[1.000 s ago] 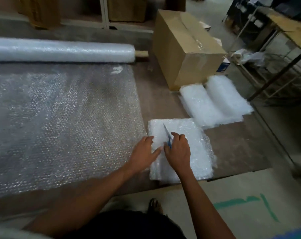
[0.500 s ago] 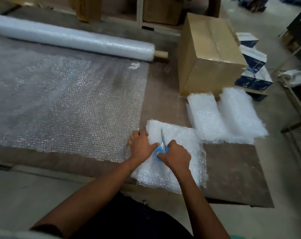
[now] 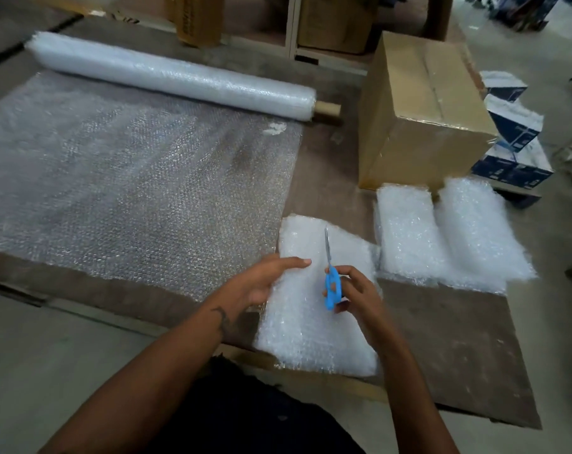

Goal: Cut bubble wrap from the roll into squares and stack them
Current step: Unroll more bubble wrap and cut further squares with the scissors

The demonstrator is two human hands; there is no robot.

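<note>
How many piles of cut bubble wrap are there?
3: the near pile under the hands, and the middle pile and the far-right pile by the cardboard box. None looks hidden.

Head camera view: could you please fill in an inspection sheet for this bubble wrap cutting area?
Surface: brown board on the floor, partly covered.
Job's things: bubble wrap roll at the far side, its unrolled sheet spread flat; near stack of cut pieces; two more stacks beyond it; blue-handled scissors.
Clutter: nothing seen.
Hands: left hand open, fingers straight over the near stack; right hand holds the scissors, blades closed, pointing away.
Cables: nothing seen.
Surroundings: sealed cardboard box, blue-and-white boxes beside it.
</note>
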